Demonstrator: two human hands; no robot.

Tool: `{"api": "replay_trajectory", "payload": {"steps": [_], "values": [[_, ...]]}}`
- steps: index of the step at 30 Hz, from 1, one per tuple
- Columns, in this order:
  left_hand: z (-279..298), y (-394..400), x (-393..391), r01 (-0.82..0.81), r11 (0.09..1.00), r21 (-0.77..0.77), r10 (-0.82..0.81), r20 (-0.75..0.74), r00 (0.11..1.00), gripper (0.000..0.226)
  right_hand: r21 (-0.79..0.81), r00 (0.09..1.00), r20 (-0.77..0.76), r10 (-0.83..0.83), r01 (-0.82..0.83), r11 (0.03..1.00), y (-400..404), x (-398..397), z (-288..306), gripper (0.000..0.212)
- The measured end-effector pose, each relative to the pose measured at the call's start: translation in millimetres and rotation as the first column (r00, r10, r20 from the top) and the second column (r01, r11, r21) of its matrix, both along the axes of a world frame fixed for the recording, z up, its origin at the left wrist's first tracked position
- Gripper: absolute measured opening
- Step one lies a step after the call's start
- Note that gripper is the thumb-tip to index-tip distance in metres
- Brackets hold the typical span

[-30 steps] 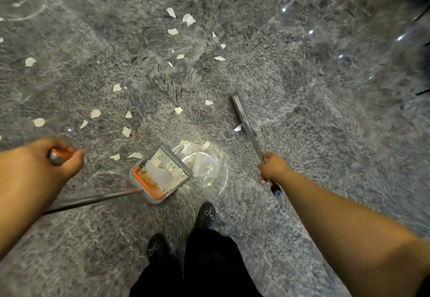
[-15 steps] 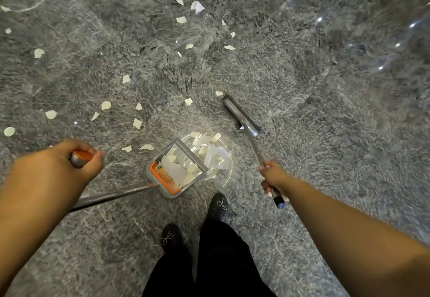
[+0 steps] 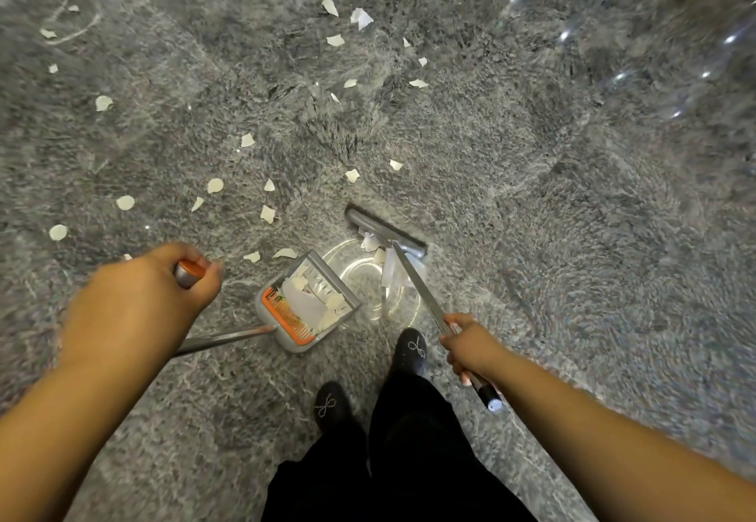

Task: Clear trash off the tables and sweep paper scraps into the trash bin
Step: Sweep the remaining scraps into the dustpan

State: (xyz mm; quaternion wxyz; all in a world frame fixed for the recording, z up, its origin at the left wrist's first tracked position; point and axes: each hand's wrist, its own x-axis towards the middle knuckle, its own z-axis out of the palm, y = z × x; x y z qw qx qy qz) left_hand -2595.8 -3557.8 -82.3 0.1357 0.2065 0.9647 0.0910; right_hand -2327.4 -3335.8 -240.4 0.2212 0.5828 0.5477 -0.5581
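The left hand (image 3: 155,296) reaches forward, its grip clenched round the orange-and-silver top of the long handle of the grey plastic dustpan with an orange comb edge (image 3: 307,302), which sits on the shaggy grey carpet (image 3: 532,194) just ahead of the black shoes (image 3: 411,352). The right hand (image 3: 468,343) grasps the thin metal handle of the flat grey broom (image 3: 386,231). No writing is readable. Since half a second ago the broom head has swung nearer, pushing white paper scraps (image 3: 390,272) towards the pan; more scraps lie scattered beyond.
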Motion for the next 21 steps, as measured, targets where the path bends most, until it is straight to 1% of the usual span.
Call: {"api": "replay_trajectory", "payload": {"steps": [4,6,9,13,15,18,21], "values": [[5.9,-9.3,1.6,0.017,1.0,0.02,-0.017,0.021,1.0,0.017,0.084,0.996,-0.062,-0.057,0.063,0.994,-9.2,-6.3,16.1,0.042],[8.7,-11.4,0.9,0.016,0.999,0.03,-0.017,0.022,1.0,0.017,0.132,0.994,-0.098,-0.043,0.056,0.99,0.8,-17.3,26.9,0.041],[7.6,-11.2,-2.1,0.018,1.0,0.022,-0.019,0.009,1.0,0.018,0.195,0.992,-0.115,-0.042,0.064,0.979,35.9,-43.4,28.9,0.041],[1.7,-1.5,-6.2,-0.007,1.0,0.025,0.008,-0.048,0.999,0.02,0.203,0.995,-0.1,-0.007,0.027,0.979,100.2,-90.5,16.8,0.036],[-1.8,6.9,-7.9,-0.039,0.999,0.026,0.04,-0.068,0.997,0.02,0.199,0.995,-0.093,0.045,-0.026,0.98,132.5,-114.0,9.8,0.031],[-7.4,19.5,-10.4,-0.068,0.996,0.06,0.074,-0.11,0.991,0.017,0.183,0.985,-0.067,0.156,-0.142,0.973,170.0,-145.4,2.3,0.014],[-11.9,31.2,-15.5,-0.097,0.993,0.062,0.104,-0.118,0.988,0.015,0.178,0.959,0.012,0.284,-0.282,0.943,194.1,-169.6,-7.6,0.017]]}}
